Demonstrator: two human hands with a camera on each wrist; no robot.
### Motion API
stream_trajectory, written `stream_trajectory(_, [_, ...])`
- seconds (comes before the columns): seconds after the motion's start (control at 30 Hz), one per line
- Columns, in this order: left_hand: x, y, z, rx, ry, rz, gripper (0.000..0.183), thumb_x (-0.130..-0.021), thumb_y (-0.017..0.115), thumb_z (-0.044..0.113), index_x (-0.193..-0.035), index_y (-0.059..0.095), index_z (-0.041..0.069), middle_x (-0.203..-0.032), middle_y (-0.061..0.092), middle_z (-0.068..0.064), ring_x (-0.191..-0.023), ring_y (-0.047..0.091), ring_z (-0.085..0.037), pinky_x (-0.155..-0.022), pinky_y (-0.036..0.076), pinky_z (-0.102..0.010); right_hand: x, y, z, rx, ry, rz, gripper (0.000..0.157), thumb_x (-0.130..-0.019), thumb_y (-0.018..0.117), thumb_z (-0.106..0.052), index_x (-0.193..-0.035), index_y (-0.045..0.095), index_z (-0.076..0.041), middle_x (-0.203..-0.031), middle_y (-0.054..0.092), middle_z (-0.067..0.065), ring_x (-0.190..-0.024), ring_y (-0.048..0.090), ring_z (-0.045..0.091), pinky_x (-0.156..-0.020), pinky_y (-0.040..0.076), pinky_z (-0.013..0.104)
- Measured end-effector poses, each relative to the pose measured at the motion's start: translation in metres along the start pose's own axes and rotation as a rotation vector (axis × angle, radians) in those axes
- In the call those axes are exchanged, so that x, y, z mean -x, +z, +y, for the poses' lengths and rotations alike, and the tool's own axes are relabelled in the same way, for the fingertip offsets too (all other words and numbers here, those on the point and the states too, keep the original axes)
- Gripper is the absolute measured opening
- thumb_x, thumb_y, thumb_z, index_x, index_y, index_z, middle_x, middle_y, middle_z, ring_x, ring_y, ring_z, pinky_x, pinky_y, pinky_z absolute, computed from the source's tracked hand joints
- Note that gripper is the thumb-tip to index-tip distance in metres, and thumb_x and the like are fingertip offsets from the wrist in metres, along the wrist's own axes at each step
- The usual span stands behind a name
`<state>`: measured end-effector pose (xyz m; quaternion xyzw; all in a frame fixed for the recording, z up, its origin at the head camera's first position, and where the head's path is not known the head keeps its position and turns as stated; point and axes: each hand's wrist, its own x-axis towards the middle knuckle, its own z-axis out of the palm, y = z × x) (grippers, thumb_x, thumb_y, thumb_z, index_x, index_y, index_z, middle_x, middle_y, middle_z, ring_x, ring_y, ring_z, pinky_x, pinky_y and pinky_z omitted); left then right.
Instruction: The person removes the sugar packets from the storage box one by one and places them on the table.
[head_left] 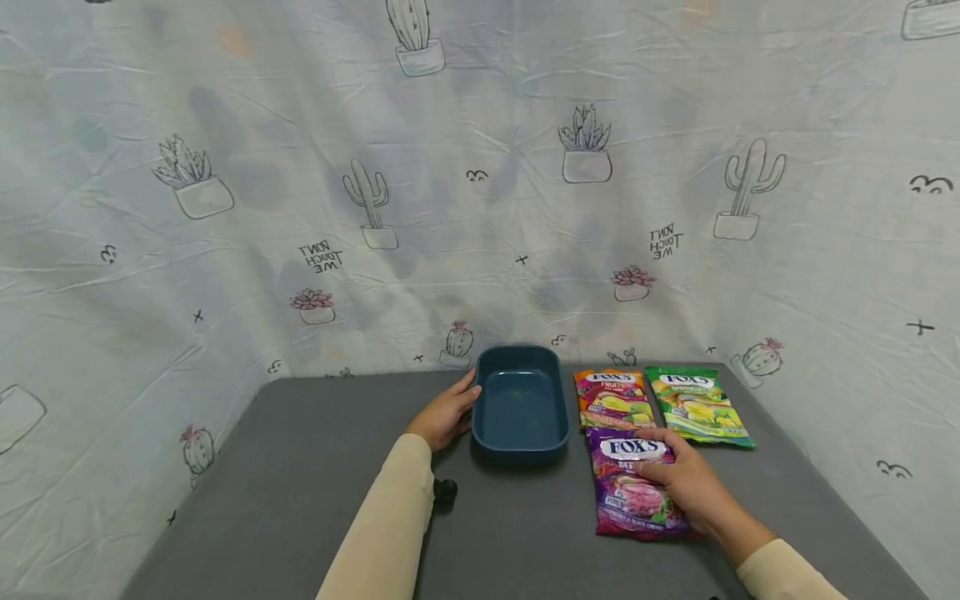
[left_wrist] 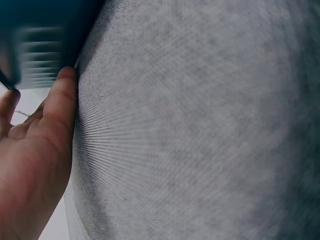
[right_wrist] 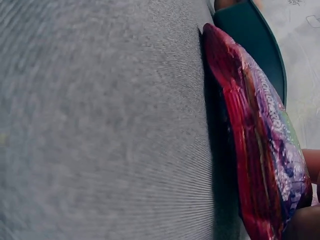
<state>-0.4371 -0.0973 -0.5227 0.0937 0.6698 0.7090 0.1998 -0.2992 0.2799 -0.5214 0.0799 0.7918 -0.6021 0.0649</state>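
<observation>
A dark blue rectangular container (head_left: 519,408) sits on the grey cloth near the back. My left hand (head_left: 444,414) rests against its left side, with the thumb at the rim. Up close in the left wrist view, the fairly straight fingers (left_wrist: 61,100) touch the ribbed outer wall (left_wrist: 42,55). To the right, my right hand (head_left: 693,483) grips the right side of a purple Fox's candy bag (head_left: 633,500), thumb and fingers on it. The right wrist view has this bag (right_wrist: 265,145) edge-on, its lower part tilted just off the cloth; the fingertips are partly cut off.
Behind the purple bag lie an orange Fox's bag (head_left: 615,400) and a green Fox's bag (head_left: 699,407), side by side. A small black object (head_left: 446,493) is by the left forearm. A cactus-print cloth (head_left: 517,208) hangs behind and at both sides.
</observation>
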Motion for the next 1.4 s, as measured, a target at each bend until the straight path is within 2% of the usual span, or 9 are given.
stream_trajectory(0.3, [-0.005,-0.001,0.0,-0.013,0.002,-0.009,0.059,-0.102,0.046,0.035,-0.154,0.017,0.035,-0.153,0.027,-0.001,-0.139,0.026,-0.024,-0.105,0.028,-0.054,-0.003,0.0,0.0,0.139,-0.005,0.003,0.06,-0.084,0.074,-0.027,-0.137,0.047,-0.017,-0.135,0.037,0.023,-0.101,0.05,0.033,-0.071,0.046,0.035])
stream_trajectory(0.47, [-0.008,-0.002,-0.004,-0.028,0.003,-0.007,0.06,-0.101,0.048,0.035,-0.154,0.018,0.034,-0.153,0.029,-0.001,-0.138,0.027,-0.024,-0.105,0.029,-0.053,-0.007,-0.004,-0.001,0.268,-0.025,-0.012,0.066,-0.083,0.074,-0.039,-0.138,0.046,-0.018,-0.138,0.037,0.026,-0.106,0.049,0.036,-0.077,0.045,0.045])
stream_trajectory(0.6, [-0.004,-0.005,-0.006,-0.072,-0.016,0.001,0.06,-0.102,0.047,0.035,-0.154,0.017,0.034,-0.152,0.031,-0.002,-0.137,0.029,-0.025,-0.105,0.031,-0.051,-0.008,-0.008,0.0,0.372,-0.094,0.002,0.064,-0.085,0.071,-0.041,-0.137,0.047,-0.011,-0.131,0.045,0.027,-0.108,0.05,0.037,-0.081,0.044,0.05])
stream_trajectory(0.73, [-0.005,-0.006,-0.003,-0.13,-0.005,-0.002,0.061,-0.102,0.044,0.039,-0.154,0.014,0.032,-0.153,0.029,-0.004,-0.137,0.03,-0.027,-0.104,0.033,-0.051,-0.013,-0.021,-0.002,0.478,-0.194,0.105,0.055,-0.089,0.069,-0.033,-0.131,0.05,-0.004,-0.118,0.054,0.025,-0.101,0.055,0.036,-0.076,0.048,0.049])
stream_trajectory(0.83, [-0.006,-0.006,-0.001,-0.255,0.012,0.041,0.061,-0.102,0.044,0.042,-0.155,0.016,0.029,-0.153,0.027,-0.005,-0.135,0.034,-0.029,-0.102,0.035,-0.051,-0.019,-0.035,-0.008,0.545,-0.275,0.169,0.054,-0.091,0.067,-0.034,-0.13,0.05,0.0,-0.122,0.053,0.028,-0.107,0.053,0.042,-0.075,0.049,0.051])
stream_trajectory(1.07, [-0.004,-0.005,0.003,-0.805,0.052,0.237,0.055,-0.102,0.041,0.041,-0.148,0.039,0.011,-0.146,0.04,-0.009,-0.133,0.036,-0.031,-0.104,0.032,-0.052,-0.036,-0.039,-0.03,0.565,-0.344,0.202,0.055,-0.093,0.063,-0.038,-0.131,0.05,-0.001,-0.125,0.052,0.026,-0.109,0.052,0.042,-0.075,0.05,0.051])
stream_trajectory(1.17, [-0.003,-0.003,0.007,-0.921,0.082,0.238,0.05,-0.103,0.042,0.039,-0.138,0.051,0.005,-0.133,0.053,-0.013,-0.123,0.048,-0.032,-0.097,0.04,-0.051,-0.042,-0.031,-0.046,0.588,-0.362,0.192,0.057,-0.094,0.06,-0.041,-0.133,0.049,-0.002,-0.126,0.051,0.026,-0.109,0.052,0.043,-0.077,0.049,0.053])
stream_trajectory(1.3, [0.002,-0.005,0.02,-1.031,0.098,0.199,0.043,-0.101,0.046,0.041,-0.127,0.062,0.01,-0.118,0.062,-0.008,-0.106,0.058,-0.027,-0.085,0.048,-0.046,-0.051,-0.018,-0.066,0.589,-0.384,0.125,0.065,-0.094,0.055,-0.051,-0.138,0.044,-0.005,-0.132,0.047,0.025,-0.116,0.048,0.045,-0.083,0.046,0.057])
stream_trajectory(1.4, [0.006,-0.01,0.035,-1.099,0.095,0.208,0.043,-0.1,0.048,0.041,-0.129,0.061,0.012,-0.123,0.061,-0.006,-0.112,0.057,-0.027,-0.088,0.047,-0.047,-0.059,-0.004,-0.076,0.595,-0.419,0.058,0.073,-0.091,0.053,-0.059,-0.143,0.04,-0.01,-0.138,0.044,0.022,-0.121,0.045,0.044,-0.089,0.042,0.06])
